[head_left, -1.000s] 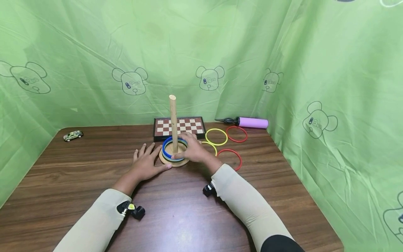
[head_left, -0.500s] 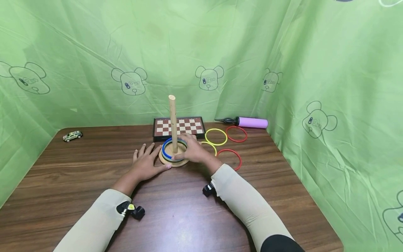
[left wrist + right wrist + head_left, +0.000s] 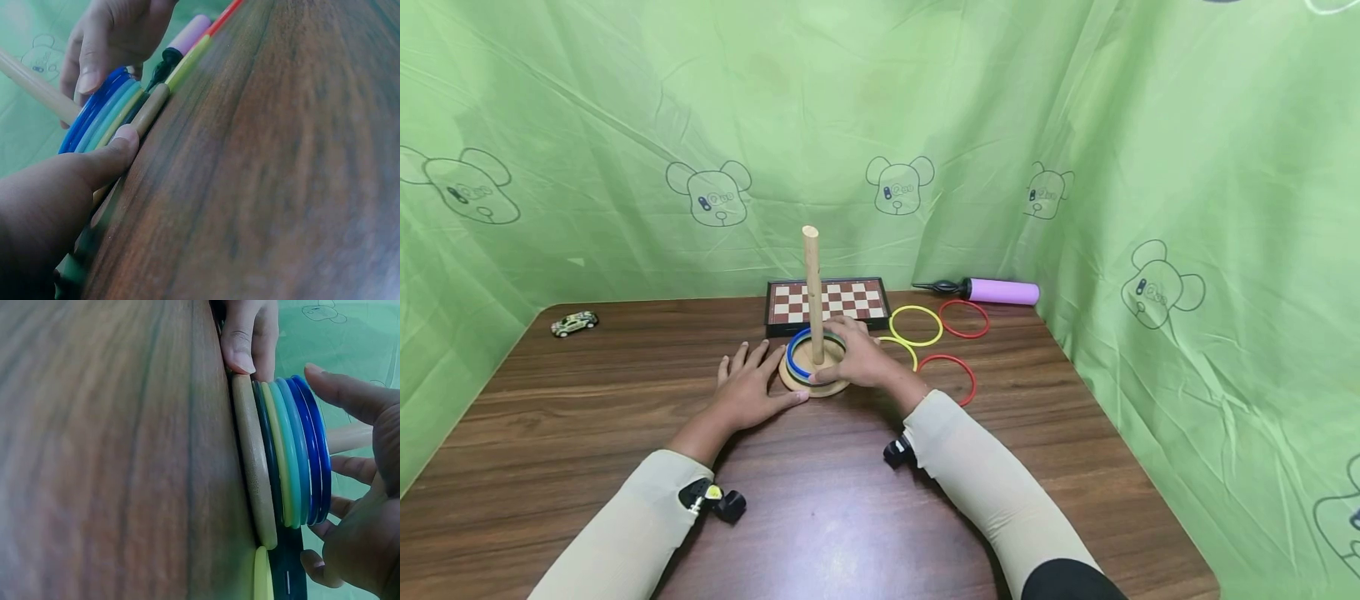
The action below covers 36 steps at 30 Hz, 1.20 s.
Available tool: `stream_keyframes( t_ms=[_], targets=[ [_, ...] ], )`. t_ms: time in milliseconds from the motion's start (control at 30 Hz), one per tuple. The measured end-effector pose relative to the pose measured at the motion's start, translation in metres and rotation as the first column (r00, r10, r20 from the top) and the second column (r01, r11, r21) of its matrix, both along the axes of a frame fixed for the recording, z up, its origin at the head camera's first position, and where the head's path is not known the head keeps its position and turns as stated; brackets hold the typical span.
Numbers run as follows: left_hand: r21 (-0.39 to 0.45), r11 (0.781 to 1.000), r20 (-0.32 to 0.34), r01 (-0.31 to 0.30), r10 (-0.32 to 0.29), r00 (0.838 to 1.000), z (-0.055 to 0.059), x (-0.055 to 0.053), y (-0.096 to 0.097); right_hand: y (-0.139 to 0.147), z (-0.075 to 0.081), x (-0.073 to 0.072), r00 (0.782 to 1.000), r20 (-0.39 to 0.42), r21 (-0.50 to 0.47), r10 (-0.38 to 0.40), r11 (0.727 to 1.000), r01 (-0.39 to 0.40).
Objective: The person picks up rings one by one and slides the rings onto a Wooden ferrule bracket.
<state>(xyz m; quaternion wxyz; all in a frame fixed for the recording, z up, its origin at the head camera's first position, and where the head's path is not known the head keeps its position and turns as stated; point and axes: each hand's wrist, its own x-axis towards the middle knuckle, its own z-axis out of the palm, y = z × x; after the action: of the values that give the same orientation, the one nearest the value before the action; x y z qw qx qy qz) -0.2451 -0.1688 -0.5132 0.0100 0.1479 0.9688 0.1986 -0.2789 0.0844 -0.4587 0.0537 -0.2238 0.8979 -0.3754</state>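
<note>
Rings (image 3: 100, 119) lie stacked one over another on the wooden base (image 3: 253, 462), around our post (image 3: 813, 292), the blue ones topmost. Over the last second we have hardly shifted anything, which suggests we are steadying the stack rather than adding to it. Our left hand (image 3: 748, 396) keeps its fingers spread, thumb on the base's edge; our right hand (image 3: 861, 354) stays wide over the stack's right side, thumb and fingertips by the top rim. The post's long axis runs upright, bare end up, in front of a chessboard (image 3: 857, 293).
</note>
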Motion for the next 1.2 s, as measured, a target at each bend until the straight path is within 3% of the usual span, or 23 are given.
stream_keyframes(
  t_ms=[433,1200],
  targets=[
    [-0.004,1.0,0.006,0.0,0.0,1.0,-0.001,-0.001,0.0,0.014,0.007,0.004,0.999,-0.011,0.042,0.049,0.998,-0.048],
    [0.001,1.0,0.002,-0.001,0.001,1.0,-0.002,-0.001,-0.001,0.086,-0.001,0.004,0.999,0.049,0.085,0.008,0.996,-0.012]
  ],
)
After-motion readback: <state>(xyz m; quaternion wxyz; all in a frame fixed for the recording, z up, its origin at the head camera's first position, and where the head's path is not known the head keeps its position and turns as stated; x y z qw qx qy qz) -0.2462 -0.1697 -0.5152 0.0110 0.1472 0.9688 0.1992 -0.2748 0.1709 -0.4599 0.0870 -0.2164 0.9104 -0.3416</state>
